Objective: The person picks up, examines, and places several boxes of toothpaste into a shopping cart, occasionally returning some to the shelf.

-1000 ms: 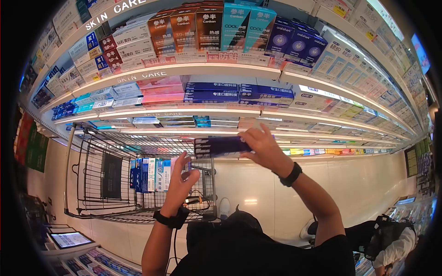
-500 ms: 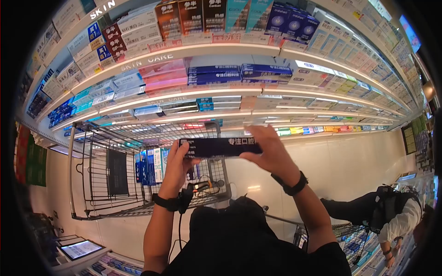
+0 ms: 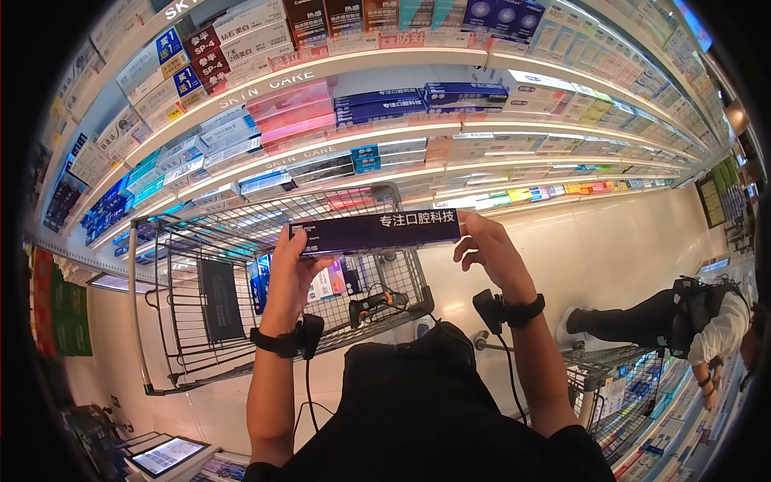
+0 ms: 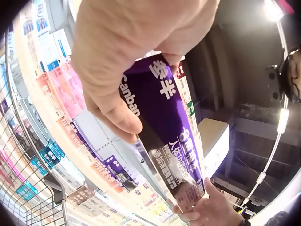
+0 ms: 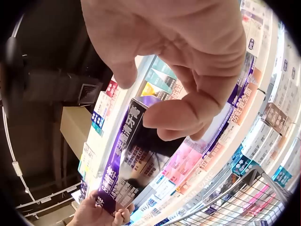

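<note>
A long dark purple toothpaste box point(image 3: 373, 233) with white Chinese lettering is held level in front of the body, over the cart's far side. My left hand point(image 3: 285, 277) grips its left end, thumb on the near face. At its other end is my right hand point(image 3: 498, 261), a fingertip at the corner and the other fingers loosely bent. In the right wrist view the right thumb point(image 5: 124, 75) stands apart from the box, while bent fingers overlap its end. The left wrist view shows the purple face point(image 4: 164, 113) running from the left hand to the right.
A wire shopping cart point(image 3: 138, 313) stands at the left, with several boxes point(image 3: 261, 281) and a black-and-orange device point(image 3: 369, 309) inside. Beyond it rise tiered shelves point(image 3: 353, 60) of packed boxes. Another person point(image 3: 699, 321) bends beside a second cart point(image 3: 594, 394) at the right.
My left hand has come up and taken the toothpaste box's left end. The right hand has slid to the right end and loosened. The box has turned, its lettering now facing up.
</note>
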The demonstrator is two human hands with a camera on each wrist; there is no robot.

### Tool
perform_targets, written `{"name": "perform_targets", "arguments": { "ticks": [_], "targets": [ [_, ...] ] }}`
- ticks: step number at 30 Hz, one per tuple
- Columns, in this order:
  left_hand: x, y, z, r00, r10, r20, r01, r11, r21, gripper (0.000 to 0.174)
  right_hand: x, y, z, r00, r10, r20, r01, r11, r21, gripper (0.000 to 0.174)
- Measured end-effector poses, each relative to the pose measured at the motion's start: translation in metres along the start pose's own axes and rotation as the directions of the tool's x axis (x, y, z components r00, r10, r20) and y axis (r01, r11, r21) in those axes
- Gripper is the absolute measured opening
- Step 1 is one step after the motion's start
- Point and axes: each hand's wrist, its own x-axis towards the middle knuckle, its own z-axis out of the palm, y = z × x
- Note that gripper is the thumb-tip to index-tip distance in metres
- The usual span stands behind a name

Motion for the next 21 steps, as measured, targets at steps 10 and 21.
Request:
{"name": "perform_targets", "arguments": {
  "ticks": [10,21],
  "targets": [
    [-0.003,-0.006,-0.013,0.999,0.037,0.025,-0.032,0.980,-0.199,0.050,0.001,0.011,0.010,0.996,0.064,0.067,-0.065,0.998,0.017,0.045],
    [-0.008,-0.012,-0.037,0.984,-0.057,0.170,0.093,0.973,-0.211,0.050,-0.004,0.022,0.017,0.987,-0.141,0.082,0.146,0.988,-0.058,0.064]
  ]
}}
